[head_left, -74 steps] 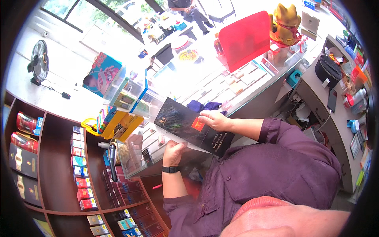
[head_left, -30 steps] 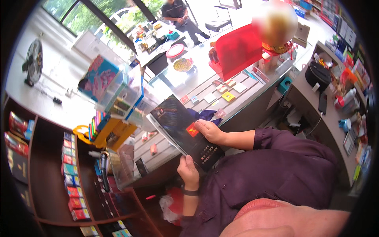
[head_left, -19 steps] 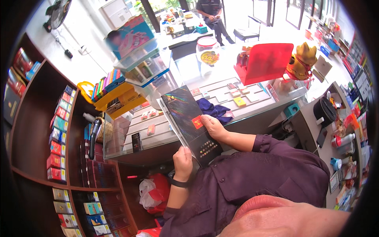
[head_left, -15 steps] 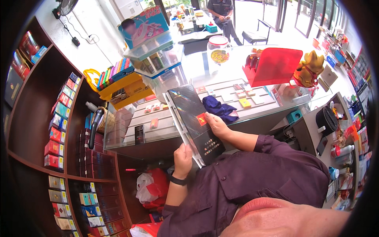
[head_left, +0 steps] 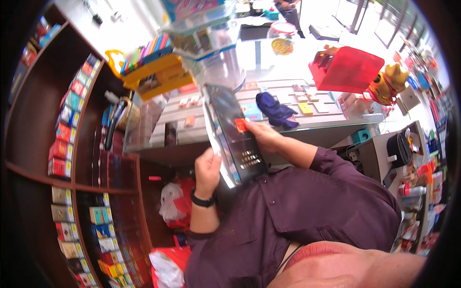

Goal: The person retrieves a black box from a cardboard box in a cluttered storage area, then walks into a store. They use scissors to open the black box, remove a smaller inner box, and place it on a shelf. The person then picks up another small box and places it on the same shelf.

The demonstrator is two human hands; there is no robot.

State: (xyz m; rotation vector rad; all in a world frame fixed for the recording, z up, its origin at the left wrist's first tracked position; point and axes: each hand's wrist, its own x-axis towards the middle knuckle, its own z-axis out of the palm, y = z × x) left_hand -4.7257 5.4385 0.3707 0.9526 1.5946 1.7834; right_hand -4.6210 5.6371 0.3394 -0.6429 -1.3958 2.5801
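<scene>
A large flat black book [head_left: 230, 113], with an orange-red square and a row of small light pictures on its cover, is held tilted in front of my body. My right hand [head_left: 263, 135] grips its right edge beside the red square, thumb on the cover. Along the left side a white strip [head_left: 211, 125] stands slightly apart from the black cover, with some colour in the gap. My left hand [head_left: 207, 170], with a black wristband, is closed at this white edge. Its fingertips are partly hidden. A dark blue cloth [head_left: 276, 110] lies on the glass counter behind the book.
The glass display counter [head_left: 158, 139] holds small flat packs. On it stand a red holder [head_left: 348, 69], a golden cat figure [head_left: 389, 84], a red-lidded jar [head_left: 282, 38] and stacked clear boxes [head_left: 206, 41]. Shelves of packs [head_left: 60, 151] rise at left; plastic bags [head_left: 175, 201] lie below.
My view has tilted and shifted. My left hand has moved a little away from the black cover, and the gap beside the white strip looks wider. My right hand keeps its hold.
</scene>
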